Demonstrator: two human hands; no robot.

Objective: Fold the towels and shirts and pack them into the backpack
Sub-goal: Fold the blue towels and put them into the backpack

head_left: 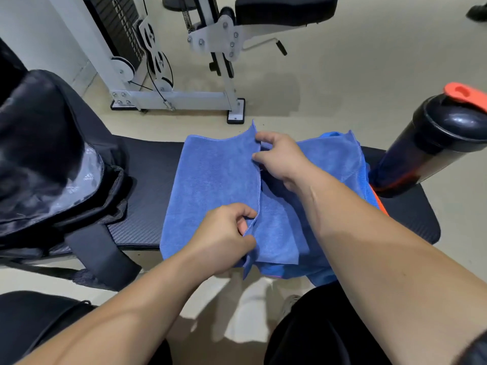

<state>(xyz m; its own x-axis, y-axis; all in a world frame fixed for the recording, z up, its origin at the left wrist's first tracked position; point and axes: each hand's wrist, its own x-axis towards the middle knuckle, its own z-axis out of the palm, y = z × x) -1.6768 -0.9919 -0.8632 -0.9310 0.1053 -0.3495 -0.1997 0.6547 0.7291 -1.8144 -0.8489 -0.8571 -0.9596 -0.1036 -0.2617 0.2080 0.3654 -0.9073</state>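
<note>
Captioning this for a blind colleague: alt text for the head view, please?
The left hand and right hand pinch the folded edge of a blue towel on a black bench. A black backpack stands at its left end, an orange-capped black bottle at its right.

One wide-angle camera, worn on the person's head, looks forward and down from close above the bench (147, 180). The left hand (224, 233), right hand (282, 159) and towel (216, 180) fill the middle; the weight machine (163, 96) stands farther, at the top.
</note>
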